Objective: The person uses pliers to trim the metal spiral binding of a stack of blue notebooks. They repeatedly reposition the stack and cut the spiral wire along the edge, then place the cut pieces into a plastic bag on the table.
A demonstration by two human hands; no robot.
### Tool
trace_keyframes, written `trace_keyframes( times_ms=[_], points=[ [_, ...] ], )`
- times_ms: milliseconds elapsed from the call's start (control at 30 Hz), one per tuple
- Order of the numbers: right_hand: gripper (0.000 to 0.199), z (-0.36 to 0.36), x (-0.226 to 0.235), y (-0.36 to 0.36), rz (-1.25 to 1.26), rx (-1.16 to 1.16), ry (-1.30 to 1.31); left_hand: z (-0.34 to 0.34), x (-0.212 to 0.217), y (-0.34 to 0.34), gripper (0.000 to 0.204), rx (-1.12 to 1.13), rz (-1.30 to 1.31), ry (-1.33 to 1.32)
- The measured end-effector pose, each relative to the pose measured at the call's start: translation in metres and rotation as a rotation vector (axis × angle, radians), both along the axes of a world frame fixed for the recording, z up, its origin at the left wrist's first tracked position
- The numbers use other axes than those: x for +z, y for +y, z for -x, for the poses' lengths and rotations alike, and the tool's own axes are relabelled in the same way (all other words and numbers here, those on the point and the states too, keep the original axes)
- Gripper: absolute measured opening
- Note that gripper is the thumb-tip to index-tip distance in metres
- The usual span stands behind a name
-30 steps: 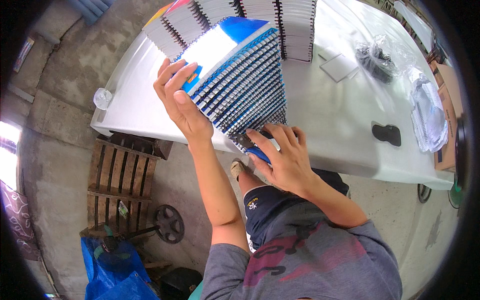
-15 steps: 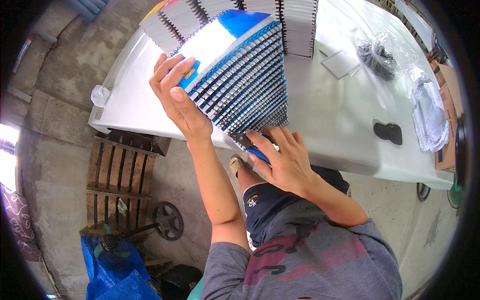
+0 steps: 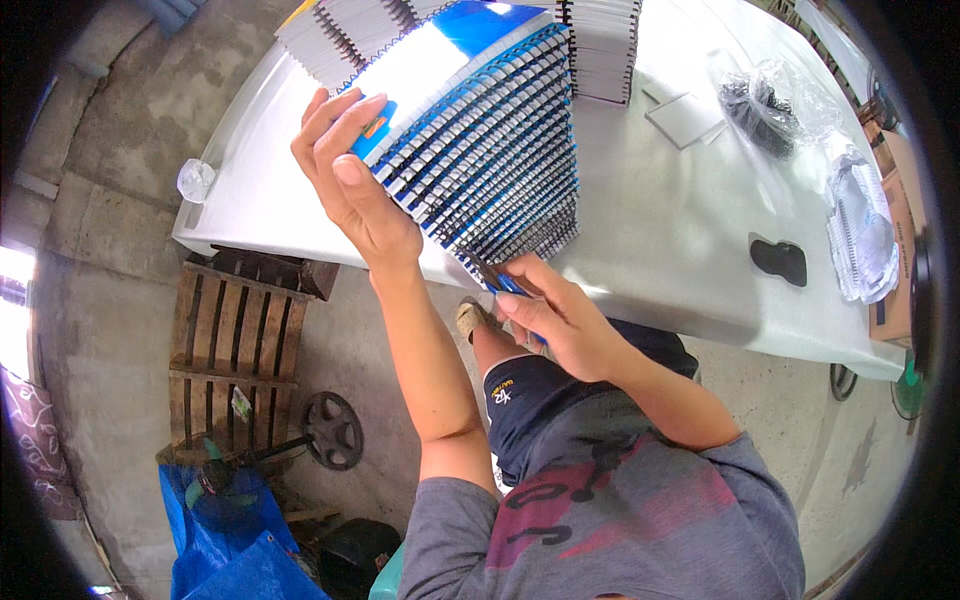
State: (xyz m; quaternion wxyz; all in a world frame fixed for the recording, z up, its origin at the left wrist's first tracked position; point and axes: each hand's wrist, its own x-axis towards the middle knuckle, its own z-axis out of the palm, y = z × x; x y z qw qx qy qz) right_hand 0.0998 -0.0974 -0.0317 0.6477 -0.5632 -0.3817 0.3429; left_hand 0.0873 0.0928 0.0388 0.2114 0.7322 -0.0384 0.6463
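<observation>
A stack of spiral-bound notebooks (image 3: 490, 140) with blue and white covers leans tilted at the near side of the table, its rows of wire coils facing me. My left hand (image 3: 365, 195) grips its left edge, thumb on the coil side and fingers over the top cover. In my right hand (image 3: 560, 315) is a pair of pliers (image 3: 508, 283) with blue handles. Their dark jaws touch the coil ends at the stack's lower corner. Whether the jaws are closed on a wire is too small to tell.
More bound notebooks (image 3: 605, 60) stand behind on the white-covered table (image 3: 660, 220). To the right lie white cards (image 3: 685, 120), a clear bag of black coils (image 3: 768, 115), a flat black object (image 3: 778, 262) and bundled papers (image 3: 862, 235) by a cardboard box (image 3: 895, 290). A wooden pallet (image 3: 235, 330) is at lower left.
My right hand has turned and its fingers have curled in more around the plier handles. The plier jaws stay near the same corner, and my left hand keeps its hold on the stack.
</observation>
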Motion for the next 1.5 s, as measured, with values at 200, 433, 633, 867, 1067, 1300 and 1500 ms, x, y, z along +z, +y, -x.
trace_keyframes(
  times_ms=[200, 433, 633, 867, 1067, 1300, 1500],
  points=[
    [0.039, 0.000, -0.003, 0.000, 0.022, -0.362, -0.769, -0.001, -0.002, 0.001, 0.054, 0.011, 0.034, -0.010],
    [0.051, -0.001, -0.005, -0.007, 0.111, -0.545, -1.181, -0.001, -0.002, 0.000, 0.054, 0.004, 0.040, -0.005],
    [0.050, 0.000, -0.001, -0.010, 0.098, -0.577, -1.226, -0.002, -0.002, 0.000, 0.055, 0.002, 0.039, -0.007],
    [0.048, 0.002, -0.001, -0.007, 0.145, -0.560, -1.262, -0.001, -0.002, 0.000, 0.054, 0.009, 0.029, 0.002],
    [0.045, 0.002, -0.006, -0.003, 0.123, -0.462, -1.162, -0.002, -0.003, 0.001, 0.054, 0.009, 0.018, -0.009],
    [0.036, 0.004, -0.003, -0.001, 0.026, -0.350, -0.816, -0.001, -0.001, 0.000, 0.055, 0.006, 0.006, -0.007],
    [0.030, -0.015, 0.010, -0.006, 0.180, 0.128, 0.258, -0.002, -0.002, -0.001, 0.055, 0.007, 0.031, -0.017]
  ],
)
